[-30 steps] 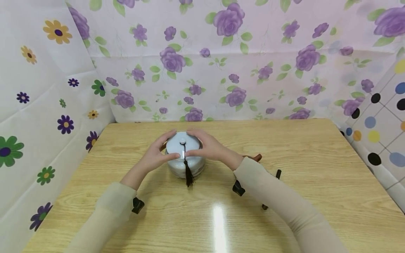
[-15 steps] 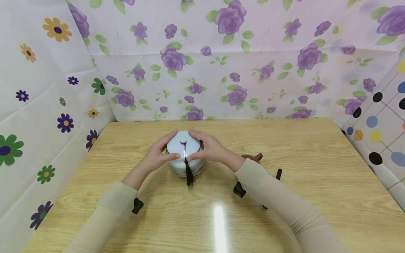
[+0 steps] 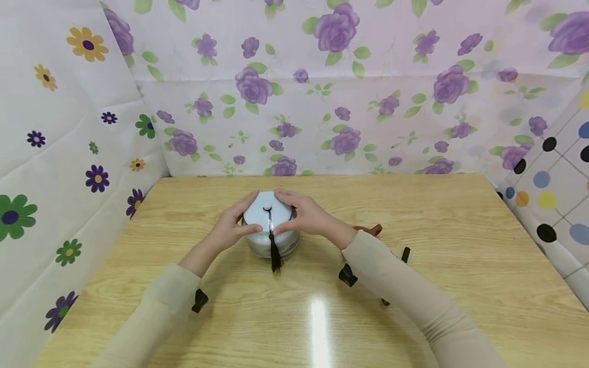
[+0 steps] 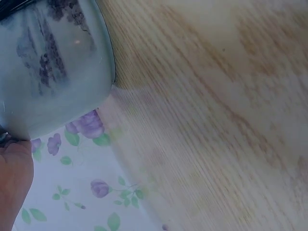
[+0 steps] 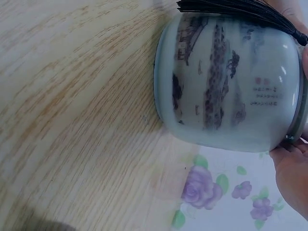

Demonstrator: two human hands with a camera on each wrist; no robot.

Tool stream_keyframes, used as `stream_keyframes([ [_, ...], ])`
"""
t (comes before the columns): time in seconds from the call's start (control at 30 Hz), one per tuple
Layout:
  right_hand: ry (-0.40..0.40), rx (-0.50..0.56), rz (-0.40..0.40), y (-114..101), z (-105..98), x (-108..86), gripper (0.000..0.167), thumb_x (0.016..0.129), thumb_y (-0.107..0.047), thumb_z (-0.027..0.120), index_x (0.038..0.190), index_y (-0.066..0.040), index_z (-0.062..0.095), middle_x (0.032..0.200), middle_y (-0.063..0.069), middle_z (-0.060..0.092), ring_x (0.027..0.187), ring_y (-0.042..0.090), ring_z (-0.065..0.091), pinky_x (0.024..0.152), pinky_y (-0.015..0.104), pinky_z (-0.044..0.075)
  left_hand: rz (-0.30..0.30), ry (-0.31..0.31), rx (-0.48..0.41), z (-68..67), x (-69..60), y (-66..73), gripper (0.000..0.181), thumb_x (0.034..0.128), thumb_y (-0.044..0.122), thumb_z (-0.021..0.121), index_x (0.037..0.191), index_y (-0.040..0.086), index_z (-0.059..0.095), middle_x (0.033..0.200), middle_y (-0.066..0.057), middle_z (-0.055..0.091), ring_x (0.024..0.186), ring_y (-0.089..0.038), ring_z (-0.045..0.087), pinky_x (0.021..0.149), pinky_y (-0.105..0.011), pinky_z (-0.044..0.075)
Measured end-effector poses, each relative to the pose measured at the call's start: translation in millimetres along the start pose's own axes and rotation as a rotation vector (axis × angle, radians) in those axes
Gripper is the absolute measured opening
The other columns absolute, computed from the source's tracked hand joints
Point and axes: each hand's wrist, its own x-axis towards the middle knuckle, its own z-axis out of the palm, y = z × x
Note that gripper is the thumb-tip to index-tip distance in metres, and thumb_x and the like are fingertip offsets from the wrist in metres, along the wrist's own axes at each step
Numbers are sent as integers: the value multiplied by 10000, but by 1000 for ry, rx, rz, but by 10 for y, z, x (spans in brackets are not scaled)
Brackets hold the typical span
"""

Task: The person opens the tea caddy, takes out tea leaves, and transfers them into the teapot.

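A pale ceramic jar (image 3: 264, 249) stands upright on the wooden table, its white lid (image 3: 257, 210) on top. From the lid's round knob hangs a black tassel (image 3: 275, 255) down the front. My left hand (image 3: 226, 225) grips the lid's left edge, thumb in front and fingers toward the back. On the opposite edge my right hand (image 3: 312, 214) holds the lid in the same way. The right wrist view shows dark painted scenery and small writing on the jar (image 5: 231, 86); the right hand (image 5: 293, 178) is partly cut off there. In the left wrist view only part of the left hand (image 4: 14, 185) shows.
Behind my right forearm, a brown object with a short handle-like end (image 3: 377, 230) is partly hidden. A dark rod (image 3: 406, 254) passes under that sleeve. Flowered cloth (image 3: 294, 122) hangs along the table's back edge.
My right thumb has slid slightly down the lid's front edge, beside the tassel cord. Both hands otherwise stay around the lid, and the jar keeps its place.
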Motion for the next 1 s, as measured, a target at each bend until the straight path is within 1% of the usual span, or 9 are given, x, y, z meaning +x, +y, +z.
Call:
stream_keyframes([
  [0.1,-5,-11,-4,-7,-4,-12,965,718,-295,826,1483,-48,292,1562,118,242,1440,278,221,1152,415,304,5,3,27,13,-7,-3,854,843,269,687,1516,64,205,1556,-226,175,1410,-407,224,1118,-538,303],
  [0.23,-10,-29,3,-22,-18,-38,965,716,-299,827,1479,-35,299,1561,113,245,1438,280,224,1150,410,308,11,2,73,33,-15,0,904,815,416,649,1516,61,203,1558,-211,187,1413,-406,218,1110,-562,306],
  [0.37,-16,-46,-3,-30,-26,-36,967,712,-302,829,1477,-30,303,1559,109,247,1437,280,227,1142,404,322,19,7,85,36,-29,3,948,784,497,613,1516,58,200,1556,-213,189,1417,-408,206,1119,-568,284],
  [0.53,-16,-52,-3,-29,-31,-13,963,710,-306,831,1473,-32,311,1554,121,261,1434,281,237,1140,400,327,20,16,85,36,-31,0,974,765,526,602,1515,55,197,1555,-214,189,1411,-414,216,1112,-570,293],
  [0.77,-37,-66,24,-44,-38,10,965,711,-326,826,1477,-53,308,1557,111,256,1436,277,233,1139,392,330,-1,17,115,30,-39,-3,980,759,538,592,1516,58,196,1555,-212,191,1415,-417,201,1124,-581,262],
  [0.87,-43,-76,33,-59,-49,15,963,713,-327,825,1477,-57,305,1557,104,256,1434,273,240,1137,378,335,3,25,114,39,-38,-8,969,763,521,600,1514,55,204,1554,-212,195,1414,-417,205,1127,-579,257],
  [1.0,-55,-109,23,-90,-63,25,961,713,-330,826,1472,-43,311,1548,129,271,1426,282,260,1125,370,354,14,48,94,61,-46,-30,957,762,491,619,1508,46,218,1555,-202,198,1409,-413,223,1132,-560,259],
])
